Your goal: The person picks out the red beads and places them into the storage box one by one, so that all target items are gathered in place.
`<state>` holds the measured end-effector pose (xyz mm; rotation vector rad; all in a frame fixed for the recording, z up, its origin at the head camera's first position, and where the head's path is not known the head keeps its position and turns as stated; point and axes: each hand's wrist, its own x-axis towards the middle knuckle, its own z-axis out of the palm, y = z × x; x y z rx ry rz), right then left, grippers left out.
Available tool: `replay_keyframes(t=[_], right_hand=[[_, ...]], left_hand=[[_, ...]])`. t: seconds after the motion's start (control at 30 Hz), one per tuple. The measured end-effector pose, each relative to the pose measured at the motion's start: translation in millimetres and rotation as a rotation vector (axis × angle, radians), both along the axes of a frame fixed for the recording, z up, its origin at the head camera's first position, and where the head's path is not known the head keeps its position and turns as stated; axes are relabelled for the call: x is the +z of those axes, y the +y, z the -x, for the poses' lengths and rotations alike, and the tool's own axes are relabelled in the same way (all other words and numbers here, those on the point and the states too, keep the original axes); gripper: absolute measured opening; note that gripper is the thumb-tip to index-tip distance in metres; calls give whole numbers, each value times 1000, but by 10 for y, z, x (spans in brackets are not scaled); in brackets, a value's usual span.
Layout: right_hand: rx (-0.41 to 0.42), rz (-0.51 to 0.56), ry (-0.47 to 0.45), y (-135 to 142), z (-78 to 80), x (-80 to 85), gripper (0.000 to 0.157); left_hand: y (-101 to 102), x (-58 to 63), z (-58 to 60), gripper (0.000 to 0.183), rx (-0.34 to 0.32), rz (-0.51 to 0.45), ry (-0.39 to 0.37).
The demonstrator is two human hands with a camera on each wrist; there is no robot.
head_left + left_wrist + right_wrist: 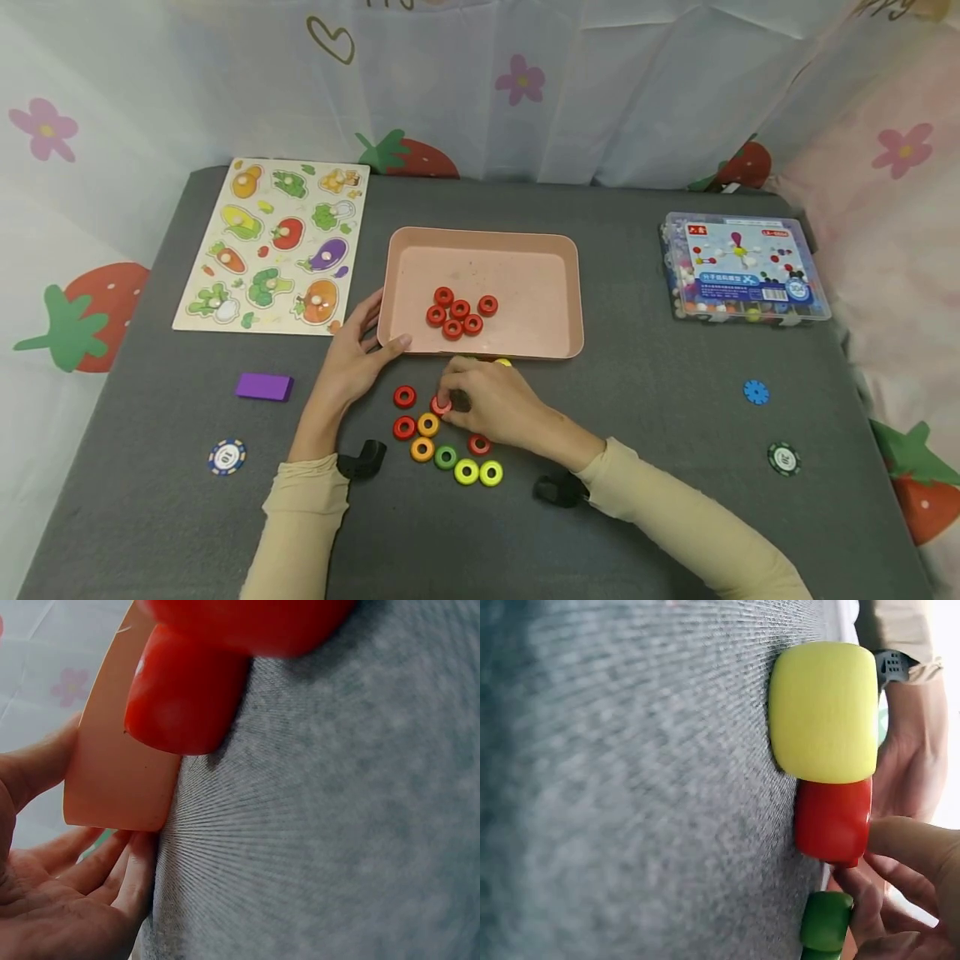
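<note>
In the head view, my left hand (349, 360) holds the front left corner of the pink tray (532, 287), thumb at the front rim and fingers along the left side. Several red rings (488, 313) lie inside the tray. In front of it, my right hand (498, 404) pinches a pinkish-red ring (435, 407) among loose rings on the table. Around it lie red rings (404, 406), orange rings (422, 459), a green ring (446, 467) and yellow rings (491, 483). My right hand partly hides some rings by the tray.
A vegetable puzzle board (277, 250) lies at the back left, a plastic model-kit box (746, 267) at the back right. A purple block (264, 387) and a poker chip (227, 457) sit left. A blue disc (756, 392) and a dark chip (784, 459) are right.
</note>
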<state>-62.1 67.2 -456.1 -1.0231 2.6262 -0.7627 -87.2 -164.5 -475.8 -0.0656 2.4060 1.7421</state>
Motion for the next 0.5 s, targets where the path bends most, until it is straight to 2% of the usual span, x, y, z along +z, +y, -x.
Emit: replay_keyframes(t=[0.17,0.33,0.5], right_hand=[[-6,87,-69,92,48,31,13],[-51,233,-115,216,145,100,23],[-210,346,-44,349,312,114,28]], left_hand=[[2,-6,-1,81,2,4,-4],[1,-9,-3,80,5,17,-1],[-5,-13,0,81,1,22,5]])
